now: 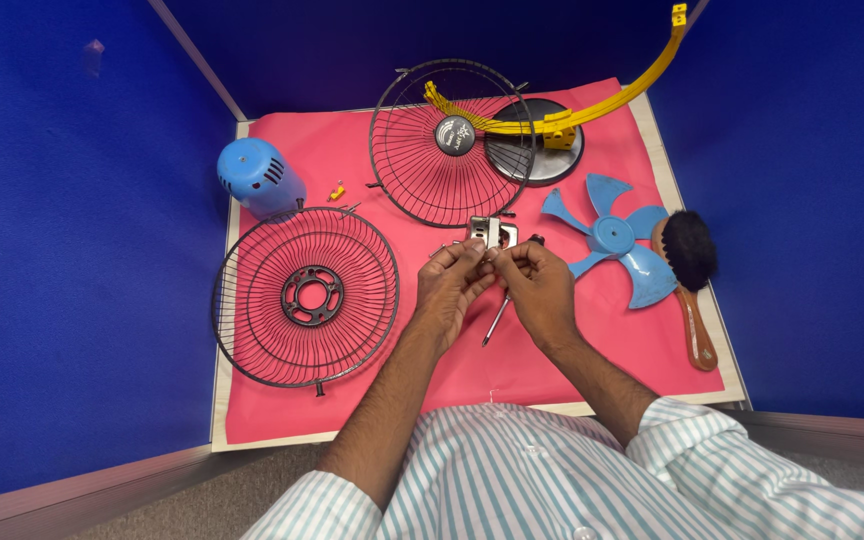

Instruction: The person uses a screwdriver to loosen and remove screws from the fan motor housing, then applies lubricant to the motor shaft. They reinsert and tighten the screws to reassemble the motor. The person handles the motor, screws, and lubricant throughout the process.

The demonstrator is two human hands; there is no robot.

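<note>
Centrally, left hand (452, 285) and right hand (537, 285) both pinch a small stamped metal bracket (492, 232) above the pink cloth (452, 385); right hand also clasps a thin steel screwdriver (495, 322). Round wire grille (305, 296) lies left.

From my hands (492, 285), the rear grille (305, 297) lies at nine o'clock, the motor cover (257, 176) at ten, the front grille (452, 141) at twelve, the blade (612, 237) and brush (689, 280) at three.
</note>
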